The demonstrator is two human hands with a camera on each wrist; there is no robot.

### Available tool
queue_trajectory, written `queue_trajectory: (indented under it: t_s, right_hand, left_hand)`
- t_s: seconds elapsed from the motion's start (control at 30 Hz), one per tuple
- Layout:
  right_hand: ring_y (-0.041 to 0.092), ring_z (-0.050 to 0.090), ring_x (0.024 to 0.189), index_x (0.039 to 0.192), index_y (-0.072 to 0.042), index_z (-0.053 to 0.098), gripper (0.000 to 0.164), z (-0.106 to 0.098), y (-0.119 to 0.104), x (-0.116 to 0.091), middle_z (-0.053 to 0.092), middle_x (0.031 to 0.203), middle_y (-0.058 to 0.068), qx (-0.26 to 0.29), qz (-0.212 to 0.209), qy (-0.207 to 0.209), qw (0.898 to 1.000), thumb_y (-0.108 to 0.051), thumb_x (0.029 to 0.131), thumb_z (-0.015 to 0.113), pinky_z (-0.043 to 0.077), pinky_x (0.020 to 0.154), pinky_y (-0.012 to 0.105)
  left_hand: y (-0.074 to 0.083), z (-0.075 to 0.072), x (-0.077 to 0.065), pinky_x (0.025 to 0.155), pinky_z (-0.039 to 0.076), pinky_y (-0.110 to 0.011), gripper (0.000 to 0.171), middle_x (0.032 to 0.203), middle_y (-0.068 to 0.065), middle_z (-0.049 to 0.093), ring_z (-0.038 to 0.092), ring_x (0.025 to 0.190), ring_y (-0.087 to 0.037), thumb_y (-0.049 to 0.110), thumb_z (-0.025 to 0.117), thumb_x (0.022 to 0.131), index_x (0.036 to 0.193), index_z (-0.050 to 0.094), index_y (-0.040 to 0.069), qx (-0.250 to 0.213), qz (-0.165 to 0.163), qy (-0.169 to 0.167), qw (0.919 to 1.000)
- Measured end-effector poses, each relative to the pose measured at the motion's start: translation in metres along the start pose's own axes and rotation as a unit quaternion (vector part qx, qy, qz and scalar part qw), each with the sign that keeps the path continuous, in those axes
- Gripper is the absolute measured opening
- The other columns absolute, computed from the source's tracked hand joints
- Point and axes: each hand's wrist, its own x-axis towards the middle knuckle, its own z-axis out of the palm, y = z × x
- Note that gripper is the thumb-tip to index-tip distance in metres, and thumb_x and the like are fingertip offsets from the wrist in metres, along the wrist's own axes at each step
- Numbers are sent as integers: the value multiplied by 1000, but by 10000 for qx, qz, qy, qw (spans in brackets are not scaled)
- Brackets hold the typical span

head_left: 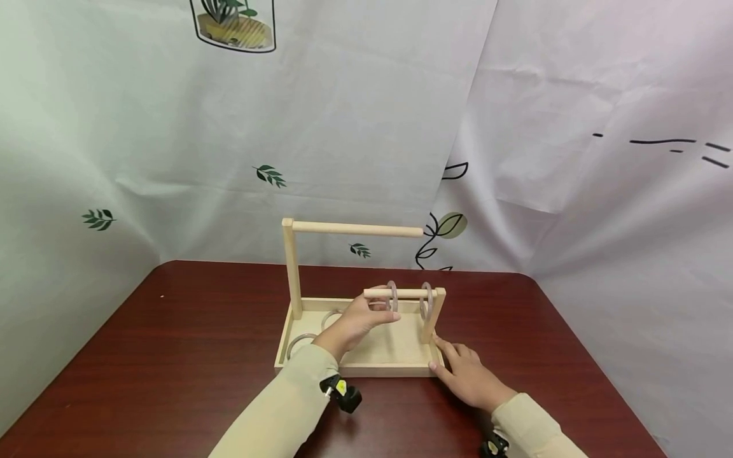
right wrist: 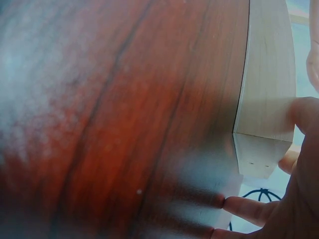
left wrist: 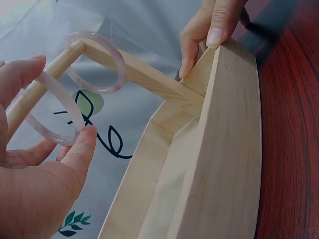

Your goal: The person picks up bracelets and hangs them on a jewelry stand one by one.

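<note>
My left hand [head_left: 357, 323] pinches a pale lilac bangle [left wrist: 75, 110] between thumb and fingers. This bangle hangs around the short lower rod [head_left: 409, 293] of a light wooden stand, close to the rod's free left end. A second bangle [left wrist: 121, 69] hangs on the same rod, beside the right post [left wrist: 159, 82], with no hand on it. At the front right corner of the stand's tray [head_left: 389, 371], my right hand [head_left: 471, 376] grips the wall with thumb and forefinger; its other fingers reach down by the table in the right wrist view.
Two more bangles, a front one [head_left: 298, 338] and a rear one [head_left: 329, 314], lean in the tray's left part, partly behind my left arm. A taller rod [head_left: 357, 229] rises at the back left. The stand sits on a dark red table [head_left: 189, 343] before white patterned cloth [head_left: 355, 127].
</note>
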Motion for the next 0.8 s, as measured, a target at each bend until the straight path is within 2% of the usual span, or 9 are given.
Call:
queue_trajectory:
  t_s: [0.33, 0.6, 0.8]
  right_hand:
    - [44, 41, 125, 147, -16, 41, 61, -3, -3, -1, 48, 131, 21, 38, -14, -20, 10000, -48, 96, 52, 39, 93, 60]
    - [43, 41, 125, 148, -16, 40, 61, -1, -2, 0, 48, 132, 21, 37, 50, -23, 10000, -47, 97, 52, 39, 94, 59]
    - [44, 40, 126, 148, -16, 40, 61, -1, -2, -1, 47, 133, 21, 38, 46, -21, 10000, -47, 97, 52, 39, 94, 60]
  left_hand:
    - [-5, 0, 3, 93, 47, -35, 59, 119, -17, 55, 52, 111, -27, 2, 73, 79, 134, 54, 0, 57, 32, -11, 10000]
    - [-9, 1, 5, 97, 45, -39, 57, 123, -18, 52, 50, 116, -31, 2, 73, 79, 133, 54, -2, 56, -34, 11, 10000]
    - [-9, 1, 5, 96, 46, -37, 55, 121, -18, 53, 52, 111, -26, 1, 72, 79, 131, 54, -3, -35, -6, -75, 10000]
